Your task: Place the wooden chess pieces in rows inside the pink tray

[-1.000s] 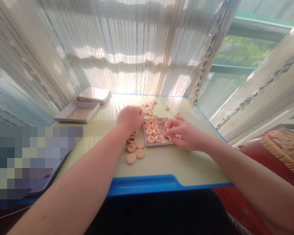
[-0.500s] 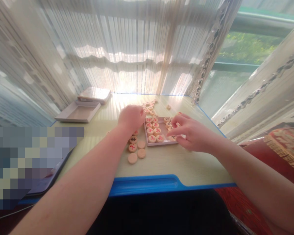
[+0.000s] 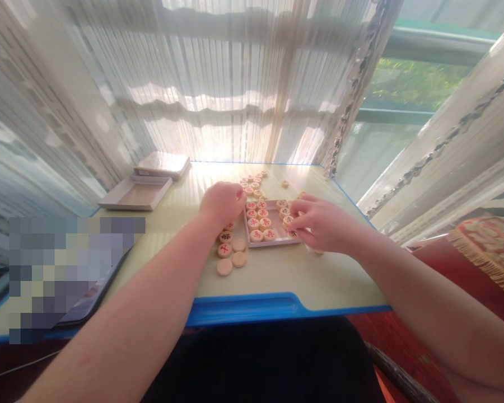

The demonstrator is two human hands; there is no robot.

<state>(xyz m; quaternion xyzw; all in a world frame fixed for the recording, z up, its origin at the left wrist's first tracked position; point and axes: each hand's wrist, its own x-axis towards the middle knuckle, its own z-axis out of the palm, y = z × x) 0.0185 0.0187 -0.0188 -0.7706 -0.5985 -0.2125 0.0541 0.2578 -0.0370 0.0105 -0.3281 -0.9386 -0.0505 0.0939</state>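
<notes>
A shallow box (image 3: 273, 243) holds round wooden Chinese chess pieces. Red-marked pieces (image 3: 263, 213) stand in two columns along its left side, and black-marked pieces (image 3: 284, 212) fill part of the right side. My right hand (image 3: 321, 223) is over the box's right edge, its thumb and fingertips pinched on a Chinese chess piece there. My left hand (image 3: 222, 202) is closed in a loose fist beside the box's left edge; whatever it holds is hidden. Below that wrist lie loose pieces, some marked like the red one (image 3: 224, 249), others blank side up (image 3: 224, 267).
More loose pieces (image 3: 252, 184) are scattered behind the box, with a single piece (image 3: 285, 183) farther right. An open box lid (image 3: 136, 193) and a closed box (image 3: 163, 163) sit at the back left. A tablet-like device (image 3: 105, 291), partly blurred, lies at the left edge.
The fingers of my right hand have drawn together onto a piece at the box's right side. My left hand stays closed in nearly the same place. The view has shifted slightly.
</notes>
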